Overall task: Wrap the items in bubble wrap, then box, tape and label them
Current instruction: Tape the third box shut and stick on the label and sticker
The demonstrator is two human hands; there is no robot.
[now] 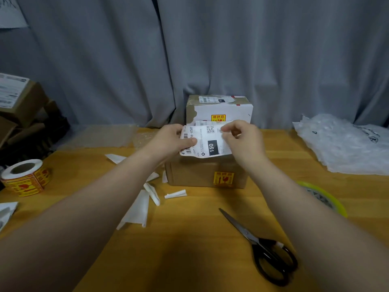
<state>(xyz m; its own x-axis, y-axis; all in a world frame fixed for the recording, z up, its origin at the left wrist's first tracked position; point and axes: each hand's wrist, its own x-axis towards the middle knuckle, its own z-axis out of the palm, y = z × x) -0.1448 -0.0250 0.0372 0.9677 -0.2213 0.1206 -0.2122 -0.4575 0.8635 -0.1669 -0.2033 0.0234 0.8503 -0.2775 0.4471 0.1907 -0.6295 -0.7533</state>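
Far left of the frame there's a roll of yellow fragile stickers (pixel 25 178) on the table, and a scatter of white backing scraps (pixel 136 209) toward lower centre.

Then the left hand (pixel 174 140): thumb and curled fingers pinch the left edge of the shipping label (pixel 207 142), held in the air at centre frame, just above the brown box (pixel 200 175). The right hand (pixel 242 138) has its fingertips nipped together on the label's upper right corner. Looks to me like the backing is being picked off.

If it were me, I'd peel from that corner slowly, keep the sheet taut with the left pinch so it doesn't curl onto itself, then lay one edge on the box top and smooth across to avoid bubbles.

The label itself is white and a bit wavy, with a barcode on the left, small QR codes up top and a black block reading 150. The box under it looks closed and already has a yellow fragile sticker on its front.

Lower right: black-handled scissors (pixel 263 245), a tape roll (pixel 322 199), and bubble wrap (pixel 345 144) at the right edge.
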